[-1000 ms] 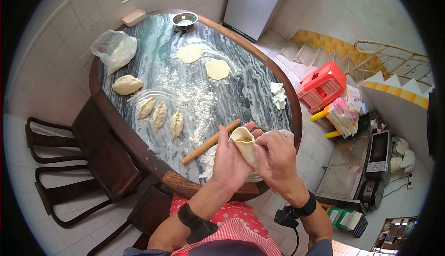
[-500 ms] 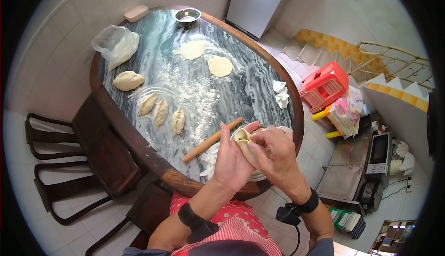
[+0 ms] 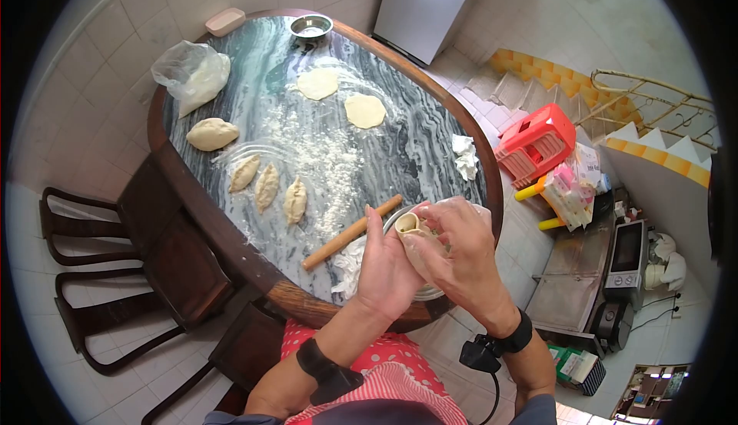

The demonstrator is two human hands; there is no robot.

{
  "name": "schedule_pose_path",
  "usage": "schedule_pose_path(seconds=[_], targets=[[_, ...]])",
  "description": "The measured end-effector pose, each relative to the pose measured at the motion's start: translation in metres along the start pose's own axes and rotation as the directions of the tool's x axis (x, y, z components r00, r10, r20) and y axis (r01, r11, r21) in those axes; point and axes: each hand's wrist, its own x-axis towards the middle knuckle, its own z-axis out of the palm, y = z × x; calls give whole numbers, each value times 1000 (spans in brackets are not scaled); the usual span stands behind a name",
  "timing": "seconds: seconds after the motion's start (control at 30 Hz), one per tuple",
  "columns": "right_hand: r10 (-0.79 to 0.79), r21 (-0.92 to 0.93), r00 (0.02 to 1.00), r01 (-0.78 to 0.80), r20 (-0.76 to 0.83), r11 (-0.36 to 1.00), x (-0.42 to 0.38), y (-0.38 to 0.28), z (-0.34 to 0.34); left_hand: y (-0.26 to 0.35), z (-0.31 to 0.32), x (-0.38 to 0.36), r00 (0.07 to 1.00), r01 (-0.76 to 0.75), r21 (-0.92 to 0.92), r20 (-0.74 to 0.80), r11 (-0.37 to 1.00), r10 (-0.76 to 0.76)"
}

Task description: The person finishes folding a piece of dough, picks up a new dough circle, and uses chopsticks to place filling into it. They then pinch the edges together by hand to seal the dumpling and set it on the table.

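A partly folded dumpling point(image 3: 410, 227) rests in my left hand point(image 3: 382, 273), whose palm and fingers cradle it from below and the side. Its top end is an open, rounded mouth with a little dark filling showing. My right hand point(image 3: 467, 250) closes on the dumpling's right side, thumb low against the dough and fingers curled near its rim. Behind both hands, mostly covered, stands a metal bowl point(image 3: 427, 294). A wooden rolling pin point(image 3: 352, 233) lies just left of my left hand, beside some crumpled white material point(image 3: 350, 265).
Three finished dumplings point(image 3: 266, 188) and a larger dough lump point(image 3: 212, 134) lie on the floured marble table point(image 3: 415, 148). Two flat wrappers point(image 3: 364, 111), a small steel bowl point(image 3: 311, 28) and a flour bag point(image 3: 201, 79) are farther back. Crumpled tissue point(image 3: 465, 157) sits near the right edge.
My right fingers have shifted slightly up and right along the dumpling's rim. Its open mouth now looks rounder. My left hand stays nearly where it was.
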Motion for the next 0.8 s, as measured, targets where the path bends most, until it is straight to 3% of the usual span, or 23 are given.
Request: schedule_pose_path(seconds=[0.1,0.37,0.6,0.8], targets=[[-36,-44,999,37,27,998,-1,1,5,0,0,0,998,9,3,-60,1000,-8],[-168,-140,984,158,-64,977,-1,4,17,3,-2,-4,1000,17,-12,9,1000,-17],[-139,-161,990,138,2,977,2,-5,7,6,-4,-7,997,55,15,47,998,-55],[-145,-239,989,149,33,960,11,-19,13,9,-2,-8,999,37,35,-8,999,-37]])
